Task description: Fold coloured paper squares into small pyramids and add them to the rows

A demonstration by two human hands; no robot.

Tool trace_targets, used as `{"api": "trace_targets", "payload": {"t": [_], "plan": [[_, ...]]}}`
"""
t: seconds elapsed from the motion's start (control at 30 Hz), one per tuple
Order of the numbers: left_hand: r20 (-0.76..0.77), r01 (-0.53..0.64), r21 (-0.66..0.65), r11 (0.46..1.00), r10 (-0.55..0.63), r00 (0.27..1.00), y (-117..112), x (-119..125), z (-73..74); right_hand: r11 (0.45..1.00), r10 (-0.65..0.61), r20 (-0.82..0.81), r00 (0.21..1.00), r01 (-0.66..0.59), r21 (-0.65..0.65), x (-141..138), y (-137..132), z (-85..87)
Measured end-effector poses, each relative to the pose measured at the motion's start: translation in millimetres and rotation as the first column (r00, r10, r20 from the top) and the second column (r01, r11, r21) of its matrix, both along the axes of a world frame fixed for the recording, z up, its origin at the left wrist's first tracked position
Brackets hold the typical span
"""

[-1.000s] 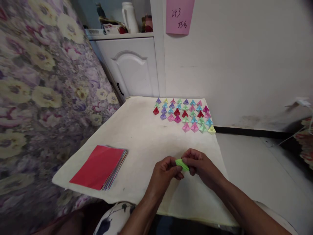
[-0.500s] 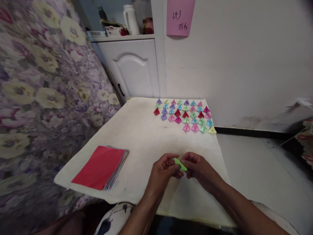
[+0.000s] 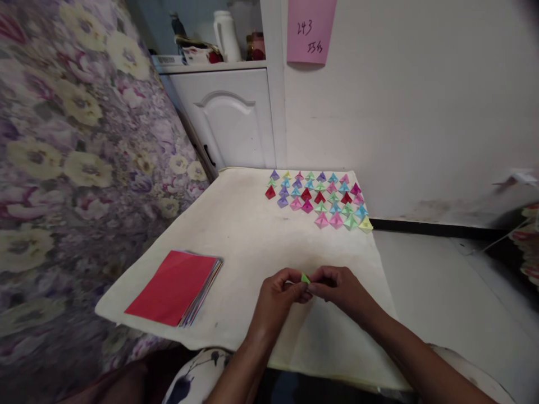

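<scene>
A small folded piece of green paper (image 3: 305, 278) is held just above the near part of the table, mostly covered by fingers. My left hand (image 3: 281, 289) pinches it from the left between thumb and fingers. From the right, my right hand (image 3: 334, 285) closes thumb and forefinger on the same paper, the two hands' fingertips nearly meeting. Beyond the hands, several rows of small folded paper pieces (image 3: 320, 197) in pink, red, purple, blue, green and yellow lie along the far right of the table.
A stack of coloured paper with a red sheet on top (image 3: 172, 289) lies at the table's left. The cream-covered table (image 3: 236, 235) meets a white cabinet (image 3: 227, 112) and wall behind. A floral curtain (image 3: 84, 168) hangs along the left side; a pink note (image 3: 310, 33) is on the wall.
My right hand's thumb and fingers have moved left over the green paper, so less of it shows. Both hands are closer together.
</scene>
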State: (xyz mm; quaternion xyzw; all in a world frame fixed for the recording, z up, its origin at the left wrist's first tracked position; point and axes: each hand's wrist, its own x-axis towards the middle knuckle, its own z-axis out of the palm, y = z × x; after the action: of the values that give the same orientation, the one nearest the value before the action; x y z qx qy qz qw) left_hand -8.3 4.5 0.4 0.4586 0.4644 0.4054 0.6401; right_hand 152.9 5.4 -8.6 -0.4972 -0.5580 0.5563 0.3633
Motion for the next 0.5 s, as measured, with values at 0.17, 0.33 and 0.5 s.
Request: {"api": "trace_targets", "payload": {"t": [0.17,0.33,0.5], "plan": [[-0.159,0.017,0.238,0.971,0.022,0.987,-6,3,6.6,0.999,-0.008,0.01,1.0,0.007,0.036,-2,0,-3.0],[-0.143,-0.001,0.289,0.957,0.044,0.989,-9,3,12.8,0.999,-0.007,-0.113,0.994,0.01,0.031,-4,-2,4.0],[-0.024,-0.109,0.176,0.978,0.115,0.993,-8,-1,17.9,0.998,-0.045,-0.251,0.967,0.053,0.026,-6,-3,10.9]]}}
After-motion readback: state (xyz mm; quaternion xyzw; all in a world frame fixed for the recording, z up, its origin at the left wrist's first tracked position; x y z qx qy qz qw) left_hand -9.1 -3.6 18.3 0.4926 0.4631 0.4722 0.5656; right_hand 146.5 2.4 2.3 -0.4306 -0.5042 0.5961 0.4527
